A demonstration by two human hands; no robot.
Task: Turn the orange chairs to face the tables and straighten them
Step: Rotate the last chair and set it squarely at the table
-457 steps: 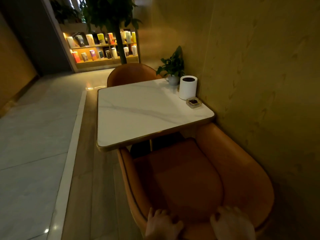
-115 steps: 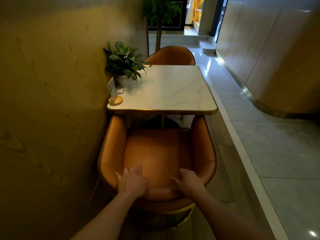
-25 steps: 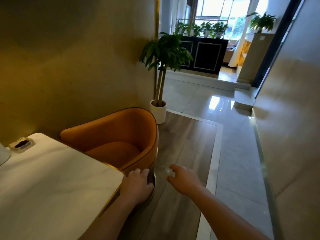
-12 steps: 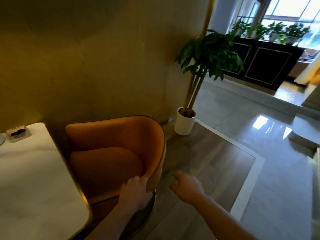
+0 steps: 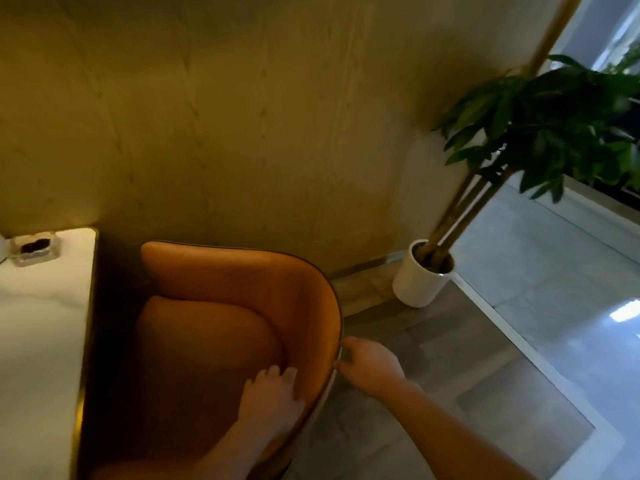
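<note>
Closest to me, my left hand (image 5: 270,398) lies inside the orange chair (image 5: 242,289), its fingers (image 5: 273,372) nearly straight and flat against the padded inner face of the backrest just below the rim, released and pressing rather than clasping. I cannot tell whether the thumb hooks over the edge. Just to the right, my right hand (image 5: 370,367) is on the outside of the same rim. Its fingers are curled with the tips on the dark piping and the thumb just beneath, grasping the edge of the shell. The two hands sit near each other with the chair's wall between them. The chair stands on the wooden floor (image 5: 433,358), its open front turned left towards the bench (image 5: 41,323) and its curved back towards me and to the right. A narrow dark gap shows between the seat cushion and the bench's gold-trimmed edge. The far armrest is close to the wall (image 5: 242,116), though I cannot tell if it touches. On the white marbled bench top, at the far corner by the wall, sits a small clear dish (image 5: 33,247) with something dark in it. Further right, a white pot (image 5: 420,282) stands near the wall, holding a tall plant (image 5: 554,126) with slanting stems and blurred green leaves. Beyond it lies the pale glossy tile floor (image 5: 554,271).
</note>
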